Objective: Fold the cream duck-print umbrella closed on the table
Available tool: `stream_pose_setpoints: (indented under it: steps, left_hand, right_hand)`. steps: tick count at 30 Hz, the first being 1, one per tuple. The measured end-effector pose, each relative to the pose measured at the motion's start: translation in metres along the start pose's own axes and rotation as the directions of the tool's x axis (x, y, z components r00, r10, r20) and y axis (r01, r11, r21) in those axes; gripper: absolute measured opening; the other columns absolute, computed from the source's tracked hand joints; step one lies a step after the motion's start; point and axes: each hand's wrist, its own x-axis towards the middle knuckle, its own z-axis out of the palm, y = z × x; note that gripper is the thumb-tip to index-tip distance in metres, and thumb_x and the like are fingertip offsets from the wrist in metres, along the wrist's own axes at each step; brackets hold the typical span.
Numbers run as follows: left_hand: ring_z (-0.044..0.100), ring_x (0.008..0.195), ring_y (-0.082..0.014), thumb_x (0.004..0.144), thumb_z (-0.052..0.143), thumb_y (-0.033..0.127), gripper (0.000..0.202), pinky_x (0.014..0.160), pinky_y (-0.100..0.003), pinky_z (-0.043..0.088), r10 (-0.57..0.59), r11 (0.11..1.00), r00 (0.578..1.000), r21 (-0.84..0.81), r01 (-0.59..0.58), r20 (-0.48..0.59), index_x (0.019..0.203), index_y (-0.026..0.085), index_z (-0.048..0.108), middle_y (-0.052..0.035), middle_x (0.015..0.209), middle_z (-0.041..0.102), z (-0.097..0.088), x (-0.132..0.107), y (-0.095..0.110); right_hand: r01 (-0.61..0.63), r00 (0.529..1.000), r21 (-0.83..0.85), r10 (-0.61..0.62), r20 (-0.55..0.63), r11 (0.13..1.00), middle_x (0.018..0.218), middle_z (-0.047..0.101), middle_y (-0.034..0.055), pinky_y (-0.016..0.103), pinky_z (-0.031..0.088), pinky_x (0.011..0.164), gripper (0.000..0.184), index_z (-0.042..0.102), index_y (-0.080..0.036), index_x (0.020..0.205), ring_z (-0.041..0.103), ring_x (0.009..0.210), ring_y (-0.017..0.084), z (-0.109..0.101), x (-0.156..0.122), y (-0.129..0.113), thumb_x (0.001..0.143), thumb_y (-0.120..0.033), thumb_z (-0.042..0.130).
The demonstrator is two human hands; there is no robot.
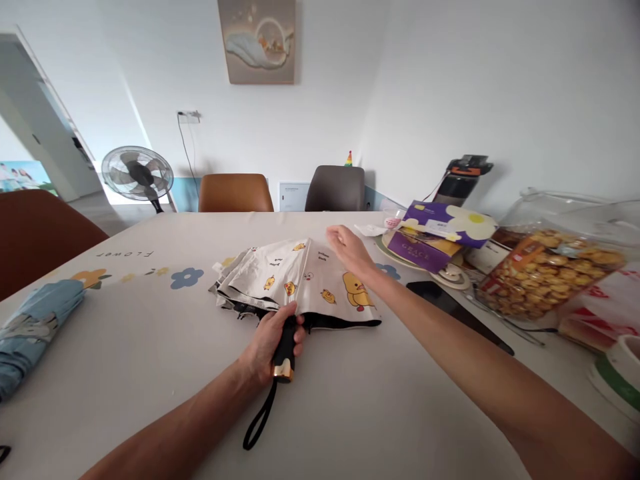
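A folded white umbrella (300,280) printed with yellow ducks lies flat on the table (150,347). My left hand (273,340) is wrapped round its black handle (285,350), which ends in a gold ring and a black wrist strap (260,417). My right hand (350,250) hovers over the far right edge of the canopy, fingers loosely spread and slightly curled, holding nothing.
A blue folded umbrella (33,330) lies at the left edge. On the right are a jar of snacks (550,270), purple boxes (440,230) on a plate, a black phone (440,300) and tape rolls (620,377). Chairs (235,193) and a fan (137,175) stand behind the table.
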Motion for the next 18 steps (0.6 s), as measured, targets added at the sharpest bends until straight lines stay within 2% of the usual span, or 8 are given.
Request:
stream_pose_setpoints:
  steps: [3,5,8,11,14,18]
  left_hand:
    - [0.038,0.038,-0.0032,0.077,0.06,0.036,0.025,0.032,-0.016,0.032,0.019,1.0,1.0,-0.012,-0.019,0.013,0.075,0.015,0.046,0.0028,0.062,0.049,-0.002,0.002,-0.002]
    - [0.038,0.037,-0.0029,0.078,0.059,0.037,0.026,0.032,-0.016,0.033,0.014,1.0,1.0,-0.008,-0.014,0.013,0.076,0.015,0.046,0.0024,0.063,0.049,-0.003,0.002,-0.003]
    - [0.038,0.038,-0.0031,0.078,0.059,0.037,0.026,0.032,-0.016,0.033,0.003,1.0,1.0,-0.006,-0.003,-0.018,0.074,0.015,0.045,0.0023,0.063,0.048,-0.001,0.001,-0.002]
    - [0.04,0.041,-0.0038,0.078,0.059,0.033,0.022,0.031,-0.016,0.034,0.025,0.999,0.999,-0.026,-0.026,-0.034,0.075,0.016,0.046,0.0017,0.067,0.048,0.0,0.0,-0.001]
    - [0.04,0.041,-0.0037,0.078,0.06,0.033,0.022,0.032,-0.016,0.035,0.032,0.999,0.999,-0.019,-0.032,-0.016,0.077,0.016,0.047,0.0018,0.068,0.048,-0.002,0.001,-0.002]
    - [0.04,0.039,-0.004,0.079,0.058,0.038,0.025,0.033,-0.016,0.035,0.002,1.0,1.0,0.003,-0.002,0.003,0.076,0.015,0.048,0.0021,0.063,0.047,-0.006,0.004,-0.004]
  right_hand:
    - [-0.15,0.989,-0.143,0.149,-0.02,0.978,0.092,0.063,0.0055,0.032,0.042,0.075,0.02,0.058,-0.021,0.088,0.058,0.085,0.019,-0.027,-0.018,0.023,0.082,-0.035,0.045]
    - [-0.275,0.961,-0.235,0.276,-0.03,0.932,0.081,0.063,0.005,0.029,0.04,0.064,0.02,0.056,-0.02,0.078,0.057,0.07,0.017,-0.039,-0.031,0.036,0.081,-0.034,0.043]
    - [-0.393,0.911,-0.386,0.41,-0.04,0.834,0.071,0.062,0.0057,0.028,0.035,0.054,0.029,0.052,-0.019,0.065,0.053,0.059,0.016,-0.047,-0.048,0.047,0.08,-0.042,0.043]
    - [-0.427,0.875,-0.483,0.484,-0.007,0.764,0.064,0.061,0.0064,0.029,0.031,0.049,0.04,0.051,-0.02,0.057,0.051,0.054,0.017,-0.048,-0.058,0.052,0.077,-0.054,0.046]
    - [-0.451,0.847,-0.423,0.526,0.074,0.786,0.055,0.058,0.0042,0.028,0.028,0.045,0.039,0.05,-0.02,0.05,0.048,0.049,0.016,-0.047,-0.063,0.055,0.068,-0.054,0.059]
    - [-0.518,0.831,-0.161,0.539,0.136,0.84,0.043,0.045,-0.0031,0.025,0.023,0.039,0.031,0.049,-0.02,0.05,0.039,0.039,0.011,-0.047,-0.065,0.052,0.061,-0.042,0.067]
